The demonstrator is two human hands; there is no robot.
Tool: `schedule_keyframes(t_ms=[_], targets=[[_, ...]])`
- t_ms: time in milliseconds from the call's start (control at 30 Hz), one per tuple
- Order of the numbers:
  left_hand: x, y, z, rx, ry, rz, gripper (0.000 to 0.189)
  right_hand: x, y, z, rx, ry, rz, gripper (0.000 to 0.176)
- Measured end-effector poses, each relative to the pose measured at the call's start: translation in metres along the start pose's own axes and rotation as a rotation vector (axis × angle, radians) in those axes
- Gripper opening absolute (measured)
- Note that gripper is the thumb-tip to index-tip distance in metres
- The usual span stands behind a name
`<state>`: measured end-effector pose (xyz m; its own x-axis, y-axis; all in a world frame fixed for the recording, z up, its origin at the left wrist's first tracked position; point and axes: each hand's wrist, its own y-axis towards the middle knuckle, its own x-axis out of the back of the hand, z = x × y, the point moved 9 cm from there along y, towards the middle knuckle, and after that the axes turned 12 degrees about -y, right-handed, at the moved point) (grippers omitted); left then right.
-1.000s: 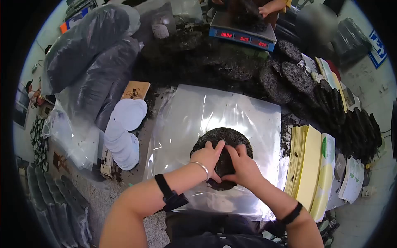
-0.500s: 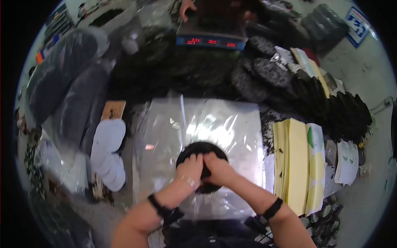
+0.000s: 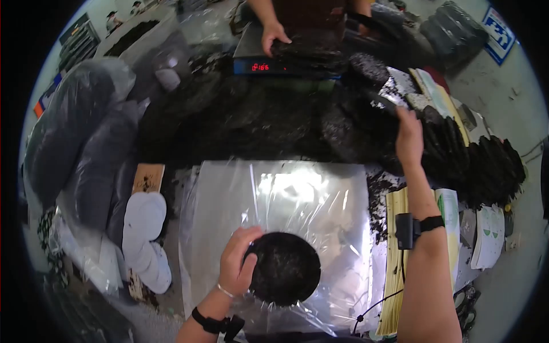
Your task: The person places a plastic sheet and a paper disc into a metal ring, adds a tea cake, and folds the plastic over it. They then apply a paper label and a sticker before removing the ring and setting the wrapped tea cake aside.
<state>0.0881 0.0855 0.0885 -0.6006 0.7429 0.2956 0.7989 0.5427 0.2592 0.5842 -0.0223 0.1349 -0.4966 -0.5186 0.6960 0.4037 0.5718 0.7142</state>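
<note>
The left hand (image 3: pixel 237 262) curled its fingers over the left rim of the pressed tea cake (image 3: pixel 289 268), which lay on the plastic sheet (image 3: pixel 309 194) at lower centre. The right hand (image 3: pixel 409 140) reached upper right against the stacked cakes (image 3: pixel 346 128); its grip could not be told.

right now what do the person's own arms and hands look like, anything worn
No sleeves or gloves show. The left hand has a thin silver bangle at the wrist, with a black strap further up. Behind the right hand, a black band holds a small black box, and a thin black cable trails lower down.
</note>
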Motion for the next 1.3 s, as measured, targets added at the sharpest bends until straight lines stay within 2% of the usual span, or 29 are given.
schedule_keyframes(t_ms=[100,133,167,200,267,300,333,400,467,533,600,667,733,800,900,967,1100,1200,1233,1267,1300], targets=[[0.014,-0.017,0.006,0.093,-0.055,-0.135,0.048,0.127,-0.010,0.047,-0.039,0.246,-0.262,0.045],[0.026,-0.024,0.002,0.087,-0.115,-0.231,0.050,0.177,-0.026,0.077,0.042,0.280,-0.327,0.045],[0.037,-0.033,-0.003,0.059,-0.171,-0.325,0.052,0.215,-0.054,0.100,0.120,0.336,-0.366,0.038],[0.042,-0.043,-0.008,0.051,-0.159,-0.340,0.052,0.246,-0.090,0.129,0.199,0.340,-0.347,0.032],[0.062,-0.068,0.000,0.162,-0.342,-0.536,0.060,0.266,-0.179,0.193,0.386,0.468,-0.046,0.032],[0.066,-0.075,-0.008,0.146,-0.340,-0.540,0.060,0.275,-0.227,0.223,0.455,0.530,0.117,0.033],[0.069,-0.079,-0.016,0.139,-0.232,-0.500,0.060,0.280,-0.247,0.252,0.557,0.482,0.228,0.043],[0.068,-0.085,-0.031,0.125,-0.128,-0.452,0.060,0.262,-0.281,0.262,0.527,0.461,0.286,0.041],[0.039,-0.069,-0.058,0.002,0.106,-0.170,0.053,0.256,-0.287,0.263,0.504,0.440,0.350,0.040],[0.006,-0.058,-0.067,-0.040,0.277,-0.002,0.053,0.261,-0.276,0.263,0.499,0.435,0.414,0.041],[-0.038,-0.049,-0.055,-0.072,0.502,0.189,0.067,0.251,-0.288,0.262,0.510,0.456,0.460,0.043],[-0.078,-0.043,-0.038,-0.153,0.730,0.339,0.072,0.246,-0.293,0.264,0.521,0.491,0.518,0.045],[-0.099,-0.039,-0.010,-0.149,0.788,0.463,0.073,0.245,-0.284,0.262,0.507,0.530,0.586,0.045],[-0.105,-0.041,0.001,-0.121,0.835,0.497,0.073,0.240,-0.279,0.254,0.445,0.782,0.696,0.043],[-0.110,-0.042,0.019,-0.008,0.890,0.593,0.074,0.220,-0.273,0.256,0.370,0.656,0.624,0.038],[-0.118,-0.047,0.037,-0.013,0.905,0.591,0.077,0.205,-0.278,0.266,0.284,0.539,0.586,0.031],[-0.122,-0.047,0.054,0.037,0.931,0.650,0.081,0.198,-0.275,0.283,0.314,0.419,0.642,0.028],[-0.123,-0.044,0.059,0.110,0.874,0.701,0.084,0.194,-0.276,0.287,0.365,0.367,0.735,0.029],[-0.121,-0.042,0.052,0.075,0.855,0.684,0.086,0.192,-0.280,0.284,0.362,0.417,0.760,0.038],[-0.120,-0.042,0.045,0.065,0.867,0.664,0.086,0.200,-0.278,0.279,0.372,0.412,0.738,0.038],[-0.114,-0.039,0.031,0.186,0.731,0.642,0.086,0.210,-0.269,0.272,0.286,0.599,0.691,0.043]])
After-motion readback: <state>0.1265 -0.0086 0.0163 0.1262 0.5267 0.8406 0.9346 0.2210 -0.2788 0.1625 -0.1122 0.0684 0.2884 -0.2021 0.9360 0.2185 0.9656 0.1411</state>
